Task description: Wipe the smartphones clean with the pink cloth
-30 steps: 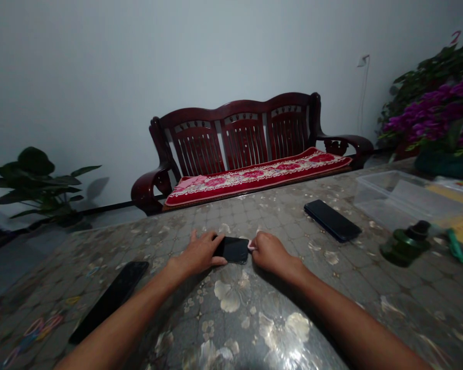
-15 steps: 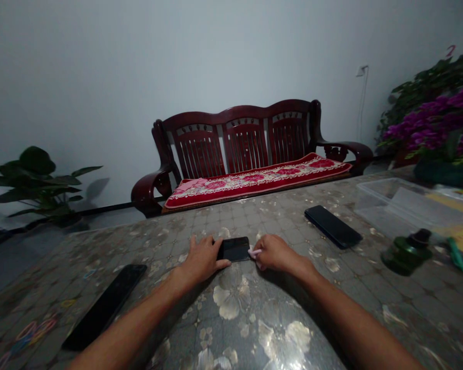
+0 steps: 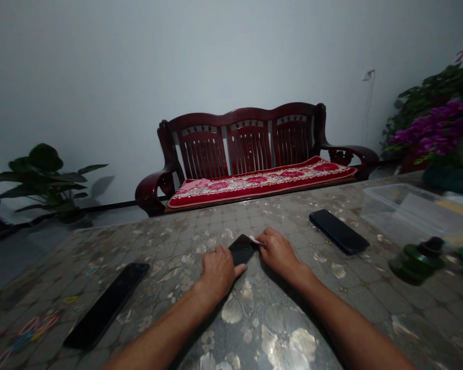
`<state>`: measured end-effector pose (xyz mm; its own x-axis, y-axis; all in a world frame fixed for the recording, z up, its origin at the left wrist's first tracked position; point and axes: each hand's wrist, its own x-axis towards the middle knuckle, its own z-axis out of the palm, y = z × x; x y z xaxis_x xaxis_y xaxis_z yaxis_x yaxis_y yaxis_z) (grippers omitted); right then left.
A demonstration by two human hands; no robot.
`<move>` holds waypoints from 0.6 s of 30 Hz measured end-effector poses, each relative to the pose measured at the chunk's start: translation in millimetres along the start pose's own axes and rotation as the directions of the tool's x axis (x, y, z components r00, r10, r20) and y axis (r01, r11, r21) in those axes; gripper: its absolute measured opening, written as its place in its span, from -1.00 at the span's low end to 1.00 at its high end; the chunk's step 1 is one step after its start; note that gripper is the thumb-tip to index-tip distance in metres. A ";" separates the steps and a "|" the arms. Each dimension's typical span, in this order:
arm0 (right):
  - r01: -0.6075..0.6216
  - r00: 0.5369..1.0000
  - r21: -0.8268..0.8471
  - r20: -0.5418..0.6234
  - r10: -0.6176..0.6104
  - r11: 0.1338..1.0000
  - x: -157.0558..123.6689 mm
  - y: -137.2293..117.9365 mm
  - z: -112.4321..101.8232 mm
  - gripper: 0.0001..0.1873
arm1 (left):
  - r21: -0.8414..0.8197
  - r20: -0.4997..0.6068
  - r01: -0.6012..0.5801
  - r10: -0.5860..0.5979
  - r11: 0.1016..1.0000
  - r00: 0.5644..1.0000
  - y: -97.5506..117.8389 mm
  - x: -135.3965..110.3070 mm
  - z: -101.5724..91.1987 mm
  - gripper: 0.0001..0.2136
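Observation:
Near the middle of the table, my left hand (image 3: 218,267) grips a small black smartphone (image 3: 242,251) by its left end, thumb along the near edge. The phone lies turned at a slant, its far right corner pointing away from me. My right hand (image 3: 278,249) is closed in a pinch around a thin pale pink stick (image 3: 257,241) with a thicker, swab-like whitish tip. That tip is at the phone's right end edge and seems to touch it. Both forearms reach in from the bottom of the view.
A black phone (image 3: 108,306) lies at left, near several coloured rubber bands (image 3: 33,329). Another dark phone (image 3: 338,231) is at right, before a clear plastic box (image 3: 393,213) and a green bottle (image 3: 416,262) with a black cap. A wooden bench (image 3: 250,141) stands beyond the table (image 3: 200,221).
The phone has turned from lying level to a slant, its right end swinging away from me. My left hand has moved right with it, and the stick's tip stays at that end.

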<state>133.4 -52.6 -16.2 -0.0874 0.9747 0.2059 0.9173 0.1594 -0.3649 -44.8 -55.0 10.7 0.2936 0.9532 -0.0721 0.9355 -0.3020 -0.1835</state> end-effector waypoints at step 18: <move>0.054 0.998 0.006 0.016 -0.054 0.999 3.5 5.9 7.6 -0.70 | -0.243 -0.167 -0.340 0.306 0.909 0.937 -37.9 -19.7 25.1 -0.65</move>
<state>135.5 -47.0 -24.5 -0.1430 0.9669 0.2112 0.9088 0.2128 -0.3590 -91.0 -62.6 -5.5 0.5940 0.8035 0.0399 0.7981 -0.5948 0.0958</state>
